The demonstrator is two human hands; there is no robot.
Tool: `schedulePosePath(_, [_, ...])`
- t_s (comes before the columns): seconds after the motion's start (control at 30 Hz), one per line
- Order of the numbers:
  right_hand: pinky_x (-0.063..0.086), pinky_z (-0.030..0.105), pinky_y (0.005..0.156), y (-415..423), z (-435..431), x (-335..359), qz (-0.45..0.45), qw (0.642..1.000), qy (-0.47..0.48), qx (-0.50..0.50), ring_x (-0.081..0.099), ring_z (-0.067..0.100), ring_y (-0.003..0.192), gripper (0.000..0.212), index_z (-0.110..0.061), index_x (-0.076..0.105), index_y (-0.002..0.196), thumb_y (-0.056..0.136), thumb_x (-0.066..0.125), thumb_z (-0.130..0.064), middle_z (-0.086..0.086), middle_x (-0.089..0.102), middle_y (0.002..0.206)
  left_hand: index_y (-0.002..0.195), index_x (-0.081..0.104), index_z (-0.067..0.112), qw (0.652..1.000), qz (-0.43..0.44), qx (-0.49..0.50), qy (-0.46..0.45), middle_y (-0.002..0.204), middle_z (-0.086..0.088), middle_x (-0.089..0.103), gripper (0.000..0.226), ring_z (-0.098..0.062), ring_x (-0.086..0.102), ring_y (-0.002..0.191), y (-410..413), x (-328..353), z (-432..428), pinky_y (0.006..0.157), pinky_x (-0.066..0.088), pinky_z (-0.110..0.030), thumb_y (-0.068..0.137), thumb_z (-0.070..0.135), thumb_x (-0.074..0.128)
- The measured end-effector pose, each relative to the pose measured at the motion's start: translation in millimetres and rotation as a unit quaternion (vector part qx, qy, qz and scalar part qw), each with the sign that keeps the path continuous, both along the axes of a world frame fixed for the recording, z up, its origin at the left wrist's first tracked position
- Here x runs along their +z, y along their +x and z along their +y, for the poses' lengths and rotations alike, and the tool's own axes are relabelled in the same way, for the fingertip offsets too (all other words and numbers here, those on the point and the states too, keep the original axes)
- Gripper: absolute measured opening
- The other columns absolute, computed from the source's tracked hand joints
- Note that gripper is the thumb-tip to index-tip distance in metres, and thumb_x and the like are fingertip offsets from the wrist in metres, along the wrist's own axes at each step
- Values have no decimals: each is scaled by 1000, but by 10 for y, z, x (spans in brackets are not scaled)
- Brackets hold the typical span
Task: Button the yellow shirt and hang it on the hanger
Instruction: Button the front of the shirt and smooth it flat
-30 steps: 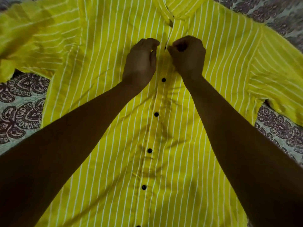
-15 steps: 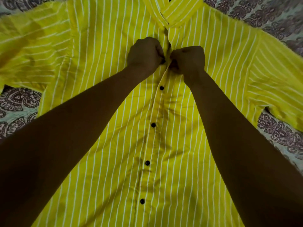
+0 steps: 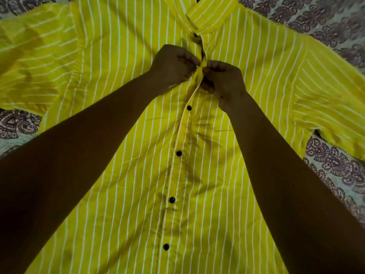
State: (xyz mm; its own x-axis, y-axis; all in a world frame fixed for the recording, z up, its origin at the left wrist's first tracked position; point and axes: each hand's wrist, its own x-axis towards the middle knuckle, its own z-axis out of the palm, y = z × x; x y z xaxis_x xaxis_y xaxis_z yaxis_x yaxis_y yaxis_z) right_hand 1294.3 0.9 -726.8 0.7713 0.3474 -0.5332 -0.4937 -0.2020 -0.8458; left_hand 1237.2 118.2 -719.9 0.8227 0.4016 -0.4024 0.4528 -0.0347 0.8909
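Hands, left and right, pinch yellow shirt placket below collar.

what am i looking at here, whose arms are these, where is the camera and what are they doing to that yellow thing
There is no machine here. These are a person's two bare arms, seen by a camera worn on their head that looks forward and down, which is why the arms come in from the bottom corners. A yellow shirt with white stripes lies spread out, front up, on a patterned cloth. The left hand and right hand meet just below the collar. Their fingers are curled, each pinching the shirt's front edge. They seem to be working a button there, but it is hidden. Four black buttons show down the front below the hands. No hanger is in view.
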Motion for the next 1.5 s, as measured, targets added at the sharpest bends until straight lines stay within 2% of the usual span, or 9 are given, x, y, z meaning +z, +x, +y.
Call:
schedulePosePath(0.17, [51, 22, 60, -14, -8, -43, -12, 1000, 0, 1, 57, 15, 66, 24, -12, 58, 76, 90, 49, 6, 6, 58, 73, 111, 65, 7, 999, 11, -10, 52, 59, 2, 58, 29, -11, 55, 59, 4, -30, -30, 69, 49, -31, 82, 1, 62])
schedulePosePath(0.3, [47, 17, 51, -41, 8, -39, -42, 999, -16, 8, 54, 12, 62, 28, -15, 58, 75, 91, 48, 6, 4, 58, 71, 110, 63, 1, 1000, -16, 9, 13, 55, 5, 58, 30, 1, 56, 47, -40, -42, 1, 56, 49, -16, 81, -2, 65])
schedulePosePath(0.37, [48, 22, 60, -56, 22, -77, -79, 996, -34, 12, 55, 10, 65, 29, -16, 59, 75, 90, 49, 7, 1, 58, 71, 111, 60, -4, 1000, -19, 21, -7, 55, 5, 59, 31, 2, 57, 46, -56, -54, 3, 53, 49, -13, 80, -5, 64])
schedulePosePath(0.43, [48, 24, 67, -62, 32, -105, -110, 993, -48, 17, 55, 8, 66, 31, -18, 60, 72, 89, 50, 7, -1, 59, 73, 110, 59, -7, 999, -24, 28, -17, 46, 10, 60, 31, 2, 59, 47, -59, -65, 9, 53, 49, -14, 79, -9, 62])
schedulePosePath(0.67, [41, 14, 47, -88, -21, -79, -107, 994, -11, 20, 51, -2, 43, 28, -15, 61, 75, 90, 50, 7, 3, 57, 66, 104, 60, -6, 999, -34, 40, -1, 42, 11, 60, 25, 0, 58, 45, -52, -120, 2, 52, 49, -16, 79, -10, 61])
schedulePosePath(0.83, [41, 12, 47, -104, -30, -76, -96, 995, 12, 1, 53, -3, 45, 20, -7, 62, 82, 89, 51, 7, 2, 59, 66, 99, 60, -2, 999, -28, 36, -6, 64, -4, 60, 21, -1, 57, 46, -47, -99, -4, 52, 49, -16, 80, -11, 59])
schedulePosePath(1.1, [51, 19, 57, -29, -40, 1, -88, 993, -9, 78, 60, 5, 53, 27, -13, 64, 75, 91, 49, 2, -5, 63, 56, 73, 51, 20, 998, -42, 35, 9, 68, -4, 56, 30, -8, 59, 59, -49, -174, 22, 59, 52, -23, 78, -7, 63])
schedulePosePath(1.3, [42, 17, 42, 34, -10, -31, -122, 987, -28, 99, 57, 6, 42, 12, 0, 67, 89, 88, 55, 4, -6, 60, 43, 74, 43, 20, 997, -65, 31, 14, 72, -5, 55, 34, -10, 55, 60, -74, -238, 21, 59, 47, -24, 79, -8, 59])
schedulePosePath(1.5, [41, 18, 43, 22, -6, -61, -141, 985, -43, 92, 56, 10, 42, 22, -11, 66, 67, 84, 61, 1, -6, 59, 42, 72, 36, 18, 995, -96, 24, 6, 70, -5, 44, 40, 4, 50, 52, -88, -255, -25, 54, 41, -15, 75, -20, 47])
